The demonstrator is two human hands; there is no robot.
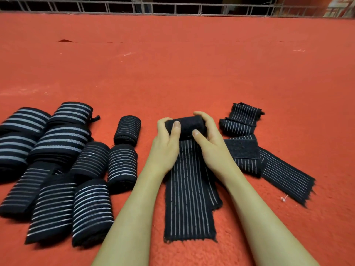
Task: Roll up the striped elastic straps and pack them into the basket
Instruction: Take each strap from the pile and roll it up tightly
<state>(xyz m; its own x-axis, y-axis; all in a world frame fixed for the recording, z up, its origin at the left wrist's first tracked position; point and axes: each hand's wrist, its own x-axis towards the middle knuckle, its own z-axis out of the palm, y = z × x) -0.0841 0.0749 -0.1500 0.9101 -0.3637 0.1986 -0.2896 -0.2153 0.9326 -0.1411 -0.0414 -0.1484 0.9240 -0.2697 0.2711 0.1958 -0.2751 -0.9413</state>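
Forearms are reaching in from the near edge of the red carpet (172,64), and between them the flat tail of a striped strap (189,198) is lying, its frayed end nearest the person. At the strap's far end both hands are working a half-made roll (186,126): the left hand (166,139) is curling its fingers over the roll's left end with the thumb pressing on top, and the right hand (208,139) is gripping the right end in the same way. Rolling is the step in hand, and most of this strap is still lying flat. Next the hands probably need to turn the roll toward the person, keeping the edges aligned and the wraps tight. Toward the left edge, finished rolls (57,166) are sitting in a cluster. Just right of the hands, unrolled straps (269,160) are waiting in a loose heap. No basket is showing.
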